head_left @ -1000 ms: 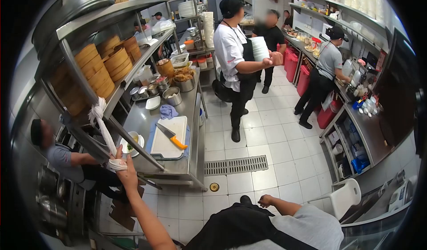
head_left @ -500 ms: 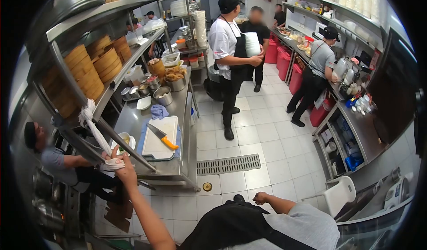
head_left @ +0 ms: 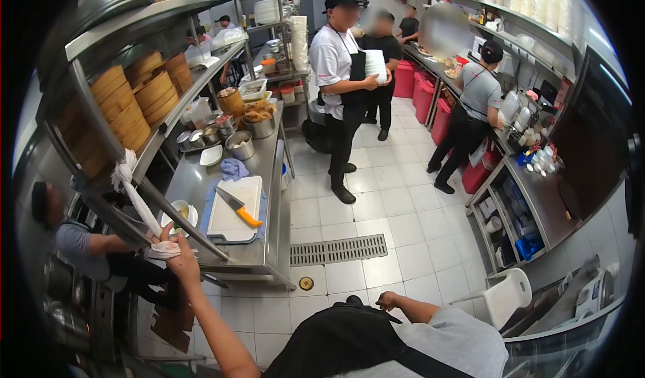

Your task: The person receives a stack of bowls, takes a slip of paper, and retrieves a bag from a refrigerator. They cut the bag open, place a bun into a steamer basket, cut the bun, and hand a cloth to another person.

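Note:
My left hand (head_left: 183, 262) is closed around the lower end of a twisted white cloth (head_left: 140, 200), which is knotted to the metal shelf post. Just beyond it, a white bowl (head_left: 179, 207) with some food in it sits on the steel counter (head_left: 269, 203). A knife (head_left: 247, 217) with an orange handle lies across a white cutting board (head_left: 225, 225), to the right of that hand. Low in front of my apron, my right hand (head_left: 388, 301) hangs with loosely curled fingers and holds nothing visible.
Bamboo steamers (head_left: 156, 99) fill the shelf on the left. A person (head_left: 339, 69) carrying stacked white bowls (head_left: 375, 65) stands in the aisle. Another person (head_left: 74, 237) works at lower left. A floor drain (head_left: 339, 249) and a white chair (head_left: 510, 289) are nearby.
My view has shifted slightly right. The person with the bowls has turned from facing away toward me. My left hand keeps its grip on the cloth.

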